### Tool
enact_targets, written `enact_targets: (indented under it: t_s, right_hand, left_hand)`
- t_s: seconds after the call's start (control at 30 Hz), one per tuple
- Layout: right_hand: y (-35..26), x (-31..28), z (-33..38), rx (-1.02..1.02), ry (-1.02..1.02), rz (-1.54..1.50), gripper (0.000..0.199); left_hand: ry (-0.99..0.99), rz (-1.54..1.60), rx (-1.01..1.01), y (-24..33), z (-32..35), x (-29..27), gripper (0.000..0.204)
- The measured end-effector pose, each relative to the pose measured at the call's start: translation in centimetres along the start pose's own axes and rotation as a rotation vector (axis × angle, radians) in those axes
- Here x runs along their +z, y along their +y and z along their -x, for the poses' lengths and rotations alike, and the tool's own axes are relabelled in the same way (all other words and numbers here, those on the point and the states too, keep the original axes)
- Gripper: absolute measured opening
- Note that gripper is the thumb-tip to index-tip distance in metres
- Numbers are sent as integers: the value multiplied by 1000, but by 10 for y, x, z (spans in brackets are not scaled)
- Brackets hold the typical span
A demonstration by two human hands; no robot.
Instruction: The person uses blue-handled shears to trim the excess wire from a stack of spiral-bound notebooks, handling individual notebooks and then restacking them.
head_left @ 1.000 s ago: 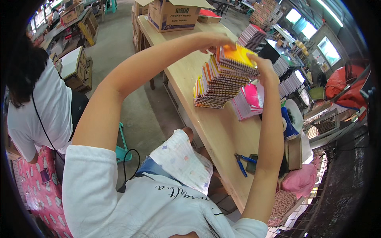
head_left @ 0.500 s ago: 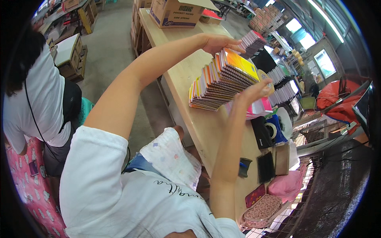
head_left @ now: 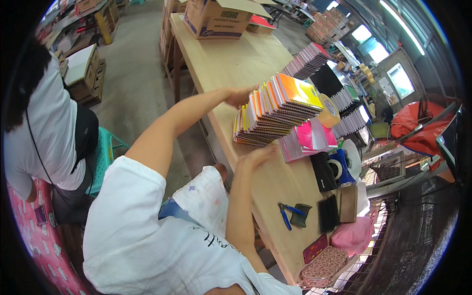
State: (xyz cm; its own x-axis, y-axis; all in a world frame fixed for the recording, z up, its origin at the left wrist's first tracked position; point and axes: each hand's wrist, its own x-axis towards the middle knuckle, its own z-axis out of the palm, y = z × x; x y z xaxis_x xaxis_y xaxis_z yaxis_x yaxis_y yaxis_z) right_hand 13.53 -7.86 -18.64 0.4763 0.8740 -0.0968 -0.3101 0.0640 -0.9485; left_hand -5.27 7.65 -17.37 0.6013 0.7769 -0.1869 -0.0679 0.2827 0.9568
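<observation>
A slanted stack of spiral notebooks (head_left: 273,110) with orange, yellow and white covers stands on the long wooden table (head_left: 226,59). My left hand (head_left: 241,96) reaches across and grips the stack's far upper edge. My right hand (head_left: 258,156) hovers with fingers apart just below the stack's near bottom corner, close to the table's edge; whether it touches the notebooks I cannot tell.
Pink notebooks (head_left: 307,140), a tape roll (head_left: 329,110) and more fanned notebook stacks (head_left: 307,61) lie behind. A cardboard box (head_left: 216,19) sits at the far end. Blue pliers (head_left: 285,214), a black brush (head_left: 328,214) and a patterned pouch (head_left: 324,268) lie nearer. Another person (head_left: 44,123) stands left.
The stack has come down onto the table. My right hand has left the stack's upper side and dropped to its near bottom corner. My left hand stays on the far edge.
</observation>
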Motion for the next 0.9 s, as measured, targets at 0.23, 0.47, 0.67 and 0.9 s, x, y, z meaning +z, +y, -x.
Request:
enact_targets:
  t_s: [0.23,0.47,0.67,0.9]
  right_hand:
    - [13,-21,-33,180,-317,-390,93]
    - [-57,-36,-91,515,-561,-337,69]
    - [-75,-28,-113,448,-754,-225,75]
    - [-54,-80,-98,191,-546,-66,81]
  left_hand:
    - [70,140,59,-40,18,92,68]
    - [851,176,122,-112,-4,215,90]
    - [1110,215,204,-78,-8,294,91]
    - [1090,142,528,-113,47,184,83]
